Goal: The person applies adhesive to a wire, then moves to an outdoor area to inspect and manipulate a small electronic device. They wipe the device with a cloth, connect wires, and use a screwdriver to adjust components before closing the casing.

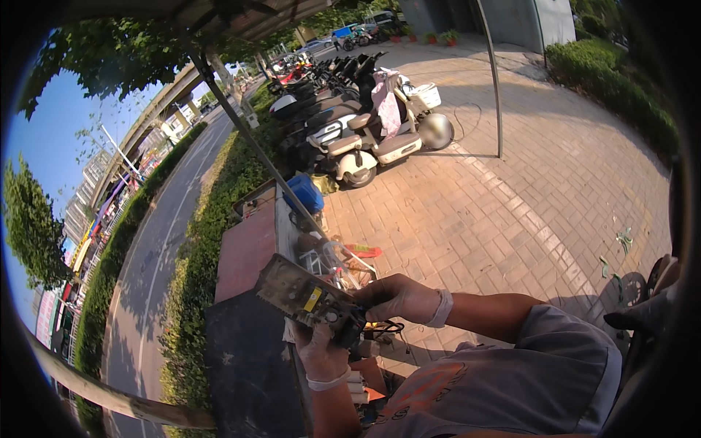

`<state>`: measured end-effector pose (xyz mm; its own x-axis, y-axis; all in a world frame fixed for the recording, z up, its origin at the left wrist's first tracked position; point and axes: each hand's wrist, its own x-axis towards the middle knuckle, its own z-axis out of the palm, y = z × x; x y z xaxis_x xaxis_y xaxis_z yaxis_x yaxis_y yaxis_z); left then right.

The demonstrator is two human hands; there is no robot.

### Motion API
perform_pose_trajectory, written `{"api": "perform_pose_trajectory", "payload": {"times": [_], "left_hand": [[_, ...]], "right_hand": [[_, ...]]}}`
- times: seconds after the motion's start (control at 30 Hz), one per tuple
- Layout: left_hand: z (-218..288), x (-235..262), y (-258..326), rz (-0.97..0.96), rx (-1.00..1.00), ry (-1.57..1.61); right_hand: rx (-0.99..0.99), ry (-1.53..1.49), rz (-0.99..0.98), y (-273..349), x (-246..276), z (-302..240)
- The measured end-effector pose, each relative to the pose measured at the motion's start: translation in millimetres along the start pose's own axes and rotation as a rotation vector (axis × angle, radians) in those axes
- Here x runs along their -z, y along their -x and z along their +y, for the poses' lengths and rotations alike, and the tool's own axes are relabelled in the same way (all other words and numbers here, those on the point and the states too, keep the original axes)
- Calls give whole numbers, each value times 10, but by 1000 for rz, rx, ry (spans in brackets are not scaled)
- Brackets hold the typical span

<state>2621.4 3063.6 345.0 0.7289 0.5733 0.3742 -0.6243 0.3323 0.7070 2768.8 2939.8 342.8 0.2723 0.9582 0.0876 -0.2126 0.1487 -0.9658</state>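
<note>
The left hand [321, 355], gloved, was raised with fingers curled closed, while the right hand [400, 297] was bent inward, fingers clenched, beside it.

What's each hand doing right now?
Left hand: shut on the flat grey circuit board with yellow label, from below.
Right hand: grips the board's near end.
</note>
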Motion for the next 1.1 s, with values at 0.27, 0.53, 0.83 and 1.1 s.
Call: {"api": "perform_pose_trajectory", "payload": {"times": [0.27, 0.53, 0.83, 1.1], "left_hand": [[-23, 75, 1, 40, 22, -33], [-2, 110, 35, 63, 6, -7], [-112, 199, 118, 129, 247, 147], [-204, 243, 166, 85, 238, 176]], "right_hand": [[-34, 70, -41, -30, 55, 104], [3, 231, -146, -51, 151, 164], [-137, -125, -61, -266, 238, 166], [-172, -315, 209, -389, 241, 491]]}}
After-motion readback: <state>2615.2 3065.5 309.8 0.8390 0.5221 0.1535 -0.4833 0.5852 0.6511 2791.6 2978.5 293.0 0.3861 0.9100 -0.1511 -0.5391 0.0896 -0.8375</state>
